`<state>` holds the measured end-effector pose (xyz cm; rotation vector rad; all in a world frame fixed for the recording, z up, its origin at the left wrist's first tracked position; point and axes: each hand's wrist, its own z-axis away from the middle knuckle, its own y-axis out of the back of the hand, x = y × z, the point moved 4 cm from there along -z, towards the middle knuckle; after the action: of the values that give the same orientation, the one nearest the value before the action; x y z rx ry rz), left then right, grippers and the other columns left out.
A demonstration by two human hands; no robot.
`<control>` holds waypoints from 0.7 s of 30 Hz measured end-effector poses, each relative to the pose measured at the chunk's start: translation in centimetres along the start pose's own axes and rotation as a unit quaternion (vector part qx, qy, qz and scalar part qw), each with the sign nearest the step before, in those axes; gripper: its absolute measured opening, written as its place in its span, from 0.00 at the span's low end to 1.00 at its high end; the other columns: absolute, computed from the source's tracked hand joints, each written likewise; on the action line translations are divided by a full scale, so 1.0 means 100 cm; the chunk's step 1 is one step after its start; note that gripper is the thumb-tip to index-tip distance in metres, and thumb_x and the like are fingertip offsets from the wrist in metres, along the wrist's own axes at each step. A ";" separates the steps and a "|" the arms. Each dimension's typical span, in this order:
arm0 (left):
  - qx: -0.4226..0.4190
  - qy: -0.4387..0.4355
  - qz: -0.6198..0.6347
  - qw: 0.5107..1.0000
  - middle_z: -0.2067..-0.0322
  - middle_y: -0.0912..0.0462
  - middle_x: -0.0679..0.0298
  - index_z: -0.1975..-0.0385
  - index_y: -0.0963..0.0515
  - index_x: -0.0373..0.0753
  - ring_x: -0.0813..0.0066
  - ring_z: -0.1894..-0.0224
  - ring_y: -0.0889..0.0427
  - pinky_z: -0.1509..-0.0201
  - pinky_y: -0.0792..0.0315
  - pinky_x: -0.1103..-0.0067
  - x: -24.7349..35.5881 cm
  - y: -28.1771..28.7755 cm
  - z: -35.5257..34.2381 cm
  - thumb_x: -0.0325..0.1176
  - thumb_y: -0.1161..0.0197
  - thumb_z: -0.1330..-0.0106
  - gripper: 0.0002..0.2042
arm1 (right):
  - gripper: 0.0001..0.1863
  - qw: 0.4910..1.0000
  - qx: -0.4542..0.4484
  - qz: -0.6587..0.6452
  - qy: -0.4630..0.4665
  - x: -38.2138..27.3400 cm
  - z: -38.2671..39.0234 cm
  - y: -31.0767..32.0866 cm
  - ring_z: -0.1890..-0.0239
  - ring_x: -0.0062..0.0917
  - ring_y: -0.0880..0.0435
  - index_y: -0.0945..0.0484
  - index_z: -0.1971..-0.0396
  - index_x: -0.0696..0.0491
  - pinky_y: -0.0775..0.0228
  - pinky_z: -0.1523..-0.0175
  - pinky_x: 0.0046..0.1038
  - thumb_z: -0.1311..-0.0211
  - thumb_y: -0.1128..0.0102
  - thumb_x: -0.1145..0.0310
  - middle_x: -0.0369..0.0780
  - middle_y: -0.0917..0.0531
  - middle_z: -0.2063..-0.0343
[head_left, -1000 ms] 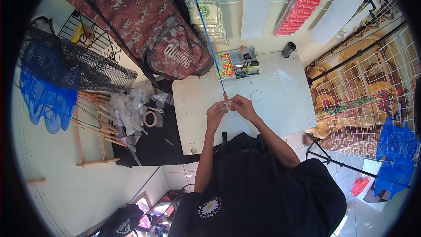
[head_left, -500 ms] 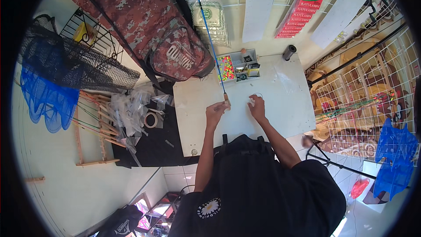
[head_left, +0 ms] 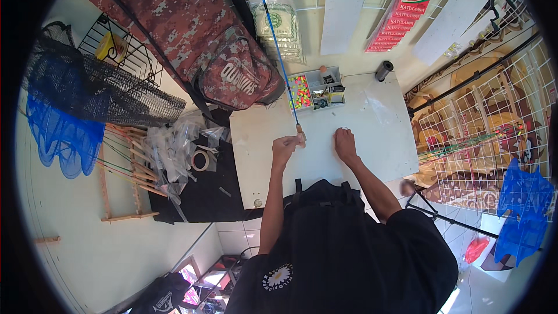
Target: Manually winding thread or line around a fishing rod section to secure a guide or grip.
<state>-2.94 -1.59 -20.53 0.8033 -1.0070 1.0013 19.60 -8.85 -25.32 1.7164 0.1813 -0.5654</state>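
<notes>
A slim blue fishing rod [head_left: 280, 52] stands over the white tabletop [head_left: 261, 168], its short tan handle [head_left: 300, 129] at the lower end. The fingers of my left hand [head_left: 283, 149] are closed at that handle, and a small pale bit shows beside the fingertips. To the right, my right hand [head_left: 345, 144] rests low over the table with curled fingers. A thin dark curve shows at its fingertips; what the fingers hold is hidden or too small to name. Beyond both hands sits a grey divided tray [head_left: 317, 92] with bright floats, a small bottle and little packets.
A black cylinder [head_left: 383, 70] stands at the table's far right. Left of the table, a tape roll [head_left: 200, 160] and clear plastic bags [head_left: 171, 145] lie on black cloth. A camouflage rod bag [head_left: 232, 72] leans at the back left. Blue nets [head_left: 61, 134] hang farther left.
My right hand has turned and its fingers have curled inward, drawing slightly to the right. The left hand and the rod stay nearly where they were.
</notes>
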 end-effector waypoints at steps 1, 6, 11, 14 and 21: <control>-0.002 0.001 0.003 1.000 0.76 0.15 0.62 0.68 0.16 0.30 0.83 0.76 0.23 0.72 0.32 0.84 0.001 0.000 0.000 0.45 0.33 0.39 0.19 | 0.05 0.997 -0.007 -0.078 0.006 -0.004 -0.004 0.004 0.61 0.42 0.23 0.26 0.67 0.60 0.31 0.55 0.41 0.43 0.42 0.76 0.47 0.21 0.73; -0.008 0.015 0.005 1.000 0.76 0.15 0.62 0.69 0.16 0.31 0.85 0.79 0.29 0.75 0.35 0.86 0.005 0.002 0.000 0.45 0.33 0.38 0.18 | 0.09 0.738 -0.085 -0.632 -0.221 -0.033 -0.013 0.013 0.67 0.29 0.15 0.30 0.59 0.56 0.21 0.59 0.27 0.37 0.42 0.75 0.48 0.17 0.59; -0.008 0.029 -0.008 1.000 0.76 0.15 0.62 0.69 0.15 0.30 0.84 0.78 0.27 0.74 0.34 0.84 0.004 0.003 0.000 0.47 0.34 0.38 0.20 | 0.08 0.595 -0.161 -0.734 -0.283 -0.058 -0.020 0.027 0.72 0.26 0.16 0.31 0.63 0.53 0.23 0.66 0.25 0.37 0.41 0.76 0.52 0.23 0.46; -0.023 0.022 0.013 0.999 0.75 0.15 0.62 0.69 0.16 0.30 0.84 0.78 0.27 0.73 0.34 0.84 0.006 0.001 -0.001 0.49 0.33 0.39 0.22 | 0.08 0.649 -0.244 -0.691 -0.205 -0.062 -0.024 0.026 0.74 0.21 0.17 0.28 0.66 0.54 0.27 0.76 0.19 0.40 0.37 0.74 0.51 0.24 0.45; -0.037 0.028 0.025 0.999 0.76 0.17 0.63 0.70 0.17 0.30 0.86 0.80 0.33 0.75 0.38 0.86 0.011 0.000 0.001 0.44 0.34 0.37 0.18 | 0.26 0.845 -0.213 -0.488 -0.047 -0.070 -0.029 0.025 0.65 0.21 0.17 0.26 0.48 0.55 0.22 0.57 0.22 0.48 0.29 0.72 0.43 0.20 0.50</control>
<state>-2.74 -1.33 -19.47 0.6873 -1.0145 1.0181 15.33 -5.34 -19.51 1.0564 1.0684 -1.2376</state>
